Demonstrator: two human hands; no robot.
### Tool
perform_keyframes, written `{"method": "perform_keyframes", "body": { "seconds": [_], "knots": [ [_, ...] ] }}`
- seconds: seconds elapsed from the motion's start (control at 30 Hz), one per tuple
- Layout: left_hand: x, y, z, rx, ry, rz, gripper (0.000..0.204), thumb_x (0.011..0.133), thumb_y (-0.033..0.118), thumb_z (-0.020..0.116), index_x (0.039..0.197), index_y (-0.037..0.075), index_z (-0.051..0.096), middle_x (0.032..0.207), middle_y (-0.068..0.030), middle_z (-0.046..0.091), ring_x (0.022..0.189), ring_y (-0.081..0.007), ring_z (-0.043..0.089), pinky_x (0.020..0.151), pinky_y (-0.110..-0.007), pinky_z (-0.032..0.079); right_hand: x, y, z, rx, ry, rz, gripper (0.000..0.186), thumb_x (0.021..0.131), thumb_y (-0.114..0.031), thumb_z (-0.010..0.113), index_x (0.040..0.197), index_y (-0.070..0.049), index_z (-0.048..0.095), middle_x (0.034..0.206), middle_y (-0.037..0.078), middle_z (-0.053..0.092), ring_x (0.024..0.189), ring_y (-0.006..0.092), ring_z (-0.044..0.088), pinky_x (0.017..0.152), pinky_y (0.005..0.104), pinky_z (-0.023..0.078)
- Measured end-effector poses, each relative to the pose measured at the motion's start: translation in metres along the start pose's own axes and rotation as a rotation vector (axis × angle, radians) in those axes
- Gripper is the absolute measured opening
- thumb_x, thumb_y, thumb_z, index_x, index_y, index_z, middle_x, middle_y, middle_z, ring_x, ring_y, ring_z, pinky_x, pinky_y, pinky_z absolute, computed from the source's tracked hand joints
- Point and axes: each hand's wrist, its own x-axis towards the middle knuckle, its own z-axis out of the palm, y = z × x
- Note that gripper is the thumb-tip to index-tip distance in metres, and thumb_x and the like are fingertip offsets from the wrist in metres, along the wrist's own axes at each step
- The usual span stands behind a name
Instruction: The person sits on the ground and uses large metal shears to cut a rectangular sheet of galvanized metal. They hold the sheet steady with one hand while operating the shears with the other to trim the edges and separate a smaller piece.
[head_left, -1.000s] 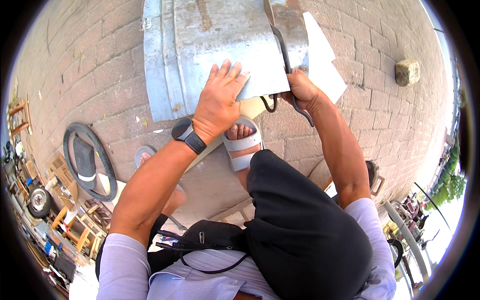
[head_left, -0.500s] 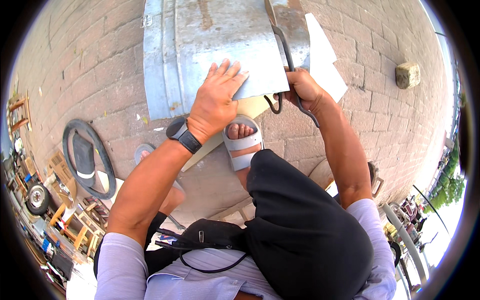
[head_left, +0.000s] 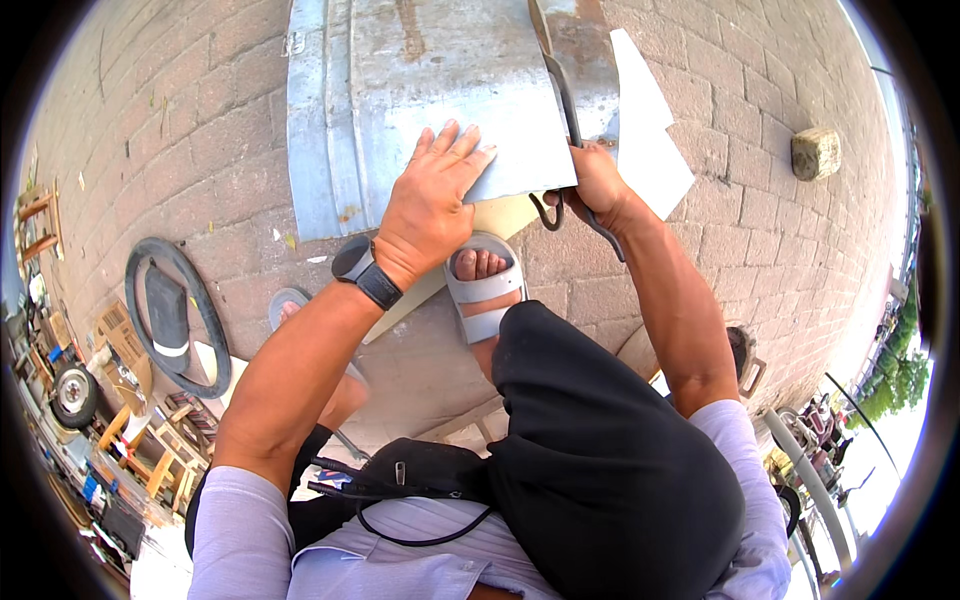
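Note:
A grey-blue sheet of metal [head_left: 440, 75], with brown rust stains and raised ribs on its left, lies in front of me over pale boards. My left hand [head_left: 432, 200] rests on its near edge, fingers outstretched and pressing flat, holding nothing. At the sheet's right edge my right hand [head_left: 597, 185] is wrapped round the dark curved handles of metal shears [head_left: 570, 95]. The shears point away from me, their blades at a slit between the sheet and a rusty strip [head_left: 585, 65] on the right. One handle ends in a hook below the sheet's edge.
White board corners [head_left: 650, 140] stick out at the right of the metal. My sandalled foot [head_left: 485, 285] stands close to the near edge. A stone block [head_left: 816, 153] sits far right on the brick paving. On the left lie a black ring [head_left: 205, 310] and wooden pieces.
My right hand has shifted slightly left and the shears' handles have drawn a little closer together. My left hand stays in place on the sheet.

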Motion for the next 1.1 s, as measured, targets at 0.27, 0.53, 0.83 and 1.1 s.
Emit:
{"method": "perform_keyframes", "body": {
  "seconds": [0.27,0.53,0.83,1.1],
  "knots": [
    [0.001,-0.001,0.003,-0.023,0.008,-0.004,0.065,0.069,-0.009,0.054,0.132,0.003,0.065,0.144,-0.0223,0.057,0.143,-0.0405,0.043,0.124,-0.051,0.026,0.008,0.011,0.000,-0.051,0.047,-0.044,0.017,0.096,-0.016,0.062,0.089,0.000,0.065,0.069,0.004,0.057,0.055,0.0130,0.052,0.047,0.0303,0.045],
    [0.002,-0.001,0.004,-0.052,0.013,-0.020,0.065,0.069,-0.008,0.054,0.132,0.004,0.065,0.144,-0.0223,0.057,0.143,-0.0404,0.043,0.124,-0.051,0.025,0.010,0.014,0.011,-0.195,0.143,-0.087,0.019,0.091,-0.016,0.068,0.089,0.002,0.065,0.069,0.006,0.059,0.052,0.0120,0.054,0.044,0.0284,0.044],
    [0.003,0.001,0.003,-0.037,0.008,-0.015,0.064,0.069,-0.008,0.055,0.132,0.004,0.065,0.144,-0.0219,0.057,0.143,-0.0401,0.044,0.124,-0.051,0.026,0.040,0.045,-0.015,-0.583,0.118,-0.500,0.024,0.085,-0.019,0.074,0.091,0.003,0.070,0.080,0.017,0.072,0.071,0.0271,0.071,0.063,0.0368,0.055],
    [0.002,0.000,0.002,-0.034,0.015,-0.017,0.064,0.069,-0.008,0.056,0.131,0.004,0.065,0.143,-0.0221,0.057,0.142,-0.0402,0.044,0.124,-0.051,0.026,0.043,0.055,-0.018,-0.657,0.189,-0.461,0.023,0.082,-0.015,0.075,0.095,0.004,0.073,0.086,0.021,0.074,0.079,0.0283,0.073,0.070,0.0390,0.055]
  ]
}}
